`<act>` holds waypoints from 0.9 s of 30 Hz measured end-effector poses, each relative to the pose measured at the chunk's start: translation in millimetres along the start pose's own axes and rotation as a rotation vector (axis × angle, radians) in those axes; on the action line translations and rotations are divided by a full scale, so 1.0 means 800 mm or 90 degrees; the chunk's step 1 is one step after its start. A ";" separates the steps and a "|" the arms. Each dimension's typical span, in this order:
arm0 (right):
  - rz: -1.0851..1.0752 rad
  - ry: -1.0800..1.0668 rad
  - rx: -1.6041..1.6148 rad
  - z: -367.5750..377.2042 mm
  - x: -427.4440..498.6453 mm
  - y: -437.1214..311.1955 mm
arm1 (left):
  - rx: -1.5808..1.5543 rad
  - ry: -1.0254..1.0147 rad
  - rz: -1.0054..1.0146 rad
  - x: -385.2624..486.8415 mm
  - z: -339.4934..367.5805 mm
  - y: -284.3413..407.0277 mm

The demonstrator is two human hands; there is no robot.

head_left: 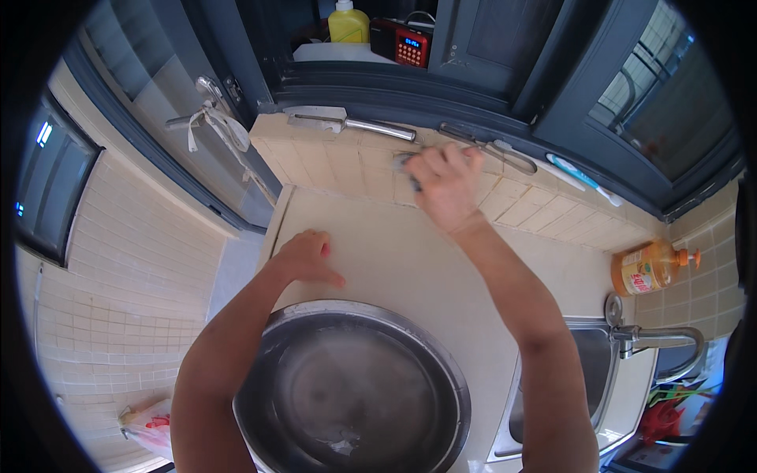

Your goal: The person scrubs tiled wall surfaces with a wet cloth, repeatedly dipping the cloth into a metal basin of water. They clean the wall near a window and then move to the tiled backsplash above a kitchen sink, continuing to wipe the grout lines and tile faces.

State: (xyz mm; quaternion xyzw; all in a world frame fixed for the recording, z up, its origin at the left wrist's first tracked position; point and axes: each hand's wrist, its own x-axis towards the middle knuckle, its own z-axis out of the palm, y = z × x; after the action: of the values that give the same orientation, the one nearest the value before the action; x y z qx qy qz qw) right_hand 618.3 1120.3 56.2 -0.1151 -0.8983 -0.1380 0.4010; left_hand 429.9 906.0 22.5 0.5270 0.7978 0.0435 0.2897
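Observation:
My right hand (446, 177) is at the tiled ledge (349, 155) under the window, its fingers closed on a small grey object (406, 162). Motion blur and the fingers hide what that object is. Lower down, my left hand (307, 257) is over the left side of the pale countertop (384, 248). Its thumb and fingers are apart, with nothing seen in them. A large round metal basin (361, 387) with some water in it stands on the counter between my forearms.
A steel-handled kitchen tool (378, 128), a metal strip (520, 158) and a blue-and-white toothbrush (576, 174) lie along the ledge. To the right are an orange pump bottle (641, 269), a faucet (668, 334) and a sink (591, 360). A red radio (412, 48) sits beyond the window frame.

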 end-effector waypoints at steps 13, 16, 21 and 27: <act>-0.016 -0.029 0.020 -0.003 -0.010 0.008 | 0.007 -0.008 -0.008 0.005 0.001 -0.004; 0.027 0.024 -0.088 -0.077 -0.061 0.058 | -0.006 0.002 0.024 0.005 0.004 -0.009; -0.118 -0.010 -0.114 -0.052 -0.054 0.052 | -0.011 -0.002 0.034 0.006 0.004 -0.007; -0.192 0.019 -0.039 0.014 -0.006 -0.004 | 0.003 -0.007 0.016 0.009 0.004 -0.005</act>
State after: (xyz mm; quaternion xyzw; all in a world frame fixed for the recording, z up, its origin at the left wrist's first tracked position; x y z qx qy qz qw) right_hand 612.8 1120.3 45.2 0.0108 -0.8948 -0.2256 0.3851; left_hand 426.7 909.6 15.5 0.5379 0.7896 0.0423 0.2923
